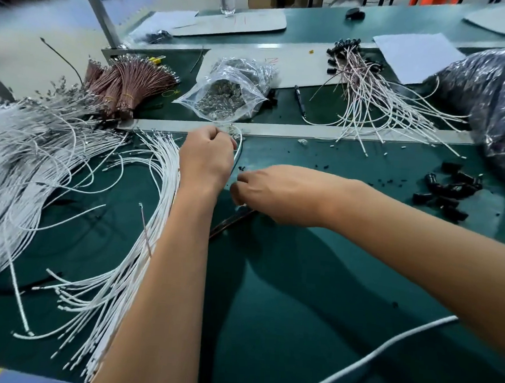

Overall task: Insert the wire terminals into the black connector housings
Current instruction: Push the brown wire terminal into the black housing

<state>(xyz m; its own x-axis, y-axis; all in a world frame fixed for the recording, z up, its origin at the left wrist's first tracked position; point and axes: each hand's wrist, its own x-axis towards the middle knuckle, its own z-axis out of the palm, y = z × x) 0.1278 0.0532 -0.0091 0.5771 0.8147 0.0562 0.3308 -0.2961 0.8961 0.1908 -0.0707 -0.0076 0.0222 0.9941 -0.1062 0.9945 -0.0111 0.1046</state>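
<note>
My left hand (206,159) is closed around the terminal end of a white wire (239,145) that curves down toward my right hand. My right hand (277,192) is curled over the wire's lower end, fingers pinched; what they grip is hidden. A fan of loose white wires (145,203) with metal terminals lies left of my left forearm. A pile of black connector housings (447,190) sits on the green mat at the right. Finished wires with black housings (365,89) lie at the back right.
Brown wire bundles (125,88) and a clear bag of metal terminals (224,93) lie behind my hands. A large mass of white wires (22,150) fills the left. A dark plastic bag (495,104) sits far right. A dark rod-like object (232,221) lies under my right hand.
</note>
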